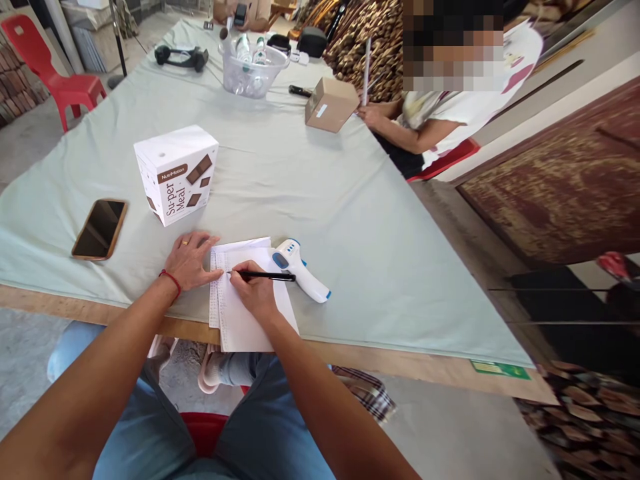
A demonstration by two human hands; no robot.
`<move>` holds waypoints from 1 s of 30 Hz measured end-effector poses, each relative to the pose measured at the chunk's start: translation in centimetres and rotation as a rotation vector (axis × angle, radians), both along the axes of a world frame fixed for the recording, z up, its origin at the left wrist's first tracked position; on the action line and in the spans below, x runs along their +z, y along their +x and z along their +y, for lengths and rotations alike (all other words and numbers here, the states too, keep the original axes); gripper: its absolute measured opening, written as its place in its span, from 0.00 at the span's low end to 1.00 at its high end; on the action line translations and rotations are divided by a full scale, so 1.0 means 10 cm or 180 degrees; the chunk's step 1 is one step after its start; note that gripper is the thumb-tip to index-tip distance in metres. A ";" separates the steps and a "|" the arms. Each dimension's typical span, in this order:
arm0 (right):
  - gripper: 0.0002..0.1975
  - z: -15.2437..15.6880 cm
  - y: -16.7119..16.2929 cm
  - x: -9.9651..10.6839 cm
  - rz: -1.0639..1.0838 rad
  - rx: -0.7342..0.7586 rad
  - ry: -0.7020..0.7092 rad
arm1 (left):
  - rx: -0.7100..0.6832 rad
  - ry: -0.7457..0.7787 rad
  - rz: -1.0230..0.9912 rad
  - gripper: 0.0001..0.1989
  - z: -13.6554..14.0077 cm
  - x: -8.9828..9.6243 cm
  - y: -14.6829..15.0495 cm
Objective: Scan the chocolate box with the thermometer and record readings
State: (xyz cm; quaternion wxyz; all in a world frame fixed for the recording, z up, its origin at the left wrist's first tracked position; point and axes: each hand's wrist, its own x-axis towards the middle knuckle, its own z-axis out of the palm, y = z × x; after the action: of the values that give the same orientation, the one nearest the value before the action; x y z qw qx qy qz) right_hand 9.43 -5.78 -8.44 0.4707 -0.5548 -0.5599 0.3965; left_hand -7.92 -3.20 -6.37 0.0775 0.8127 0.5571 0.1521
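Observation:
A black pen [273,275] is gripped in my right hand [254,293], its tip near the left side of the white paper sheets [255,330]. Small writing runs down the sheets' left edge. My left hand [193,261] lies with fingers spread on the cloth, its thumb touching the paper's edge. Against the upper right of the sheets lies a white and blue infrared thermometer [305,270]. Beyond my left hand stands a white "Su-per Meal" box [177,173]. A smartphone [100,229] with a dark screen rests farther left.
A pale green cloth [390,287] covers the table. Toward the far end are a clear plastic basin [253,73] with bottles, a brown cardboard box [331,105] and a black headset-like object [181,58]. One person [425,127] sits at the right side; another's hands show at the far end.

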 end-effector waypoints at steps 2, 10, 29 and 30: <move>0.07 0.00 0.00 0.00 0.0019 -0.0048 0.0024 | 0.0005 -0.0016 0.0011 0.34 0.00 0.01 0.00; 0.07 0.01 0.00 -0.05 -0.0040 -0.0048 0.0061 | 0.0015 -0.0003 0.0012 0.34 0.00 0.00 0.00; 0.07 0.01 0.00 -0.03 -0.0050 0.0017 0.0049 | 0.0042 -0.0015 0.0024 0.35 0.00 0.00 0.00; 0.07 0.00 0.01 -0.03 -0.0060 0.0010 0.0052 | 0.0038 -0.0015 0.0016 0.34 0.00 0.00 0.00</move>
State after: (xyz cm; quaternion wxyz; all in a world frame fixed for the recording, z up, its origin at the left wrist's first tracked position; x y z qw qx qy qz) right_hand 9.50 -5.74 -8.72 0.4693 -0.5538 -0.5684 0.3874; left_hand -7.88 -3.21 -6.37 0.0771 0.8096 0.5625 0.1492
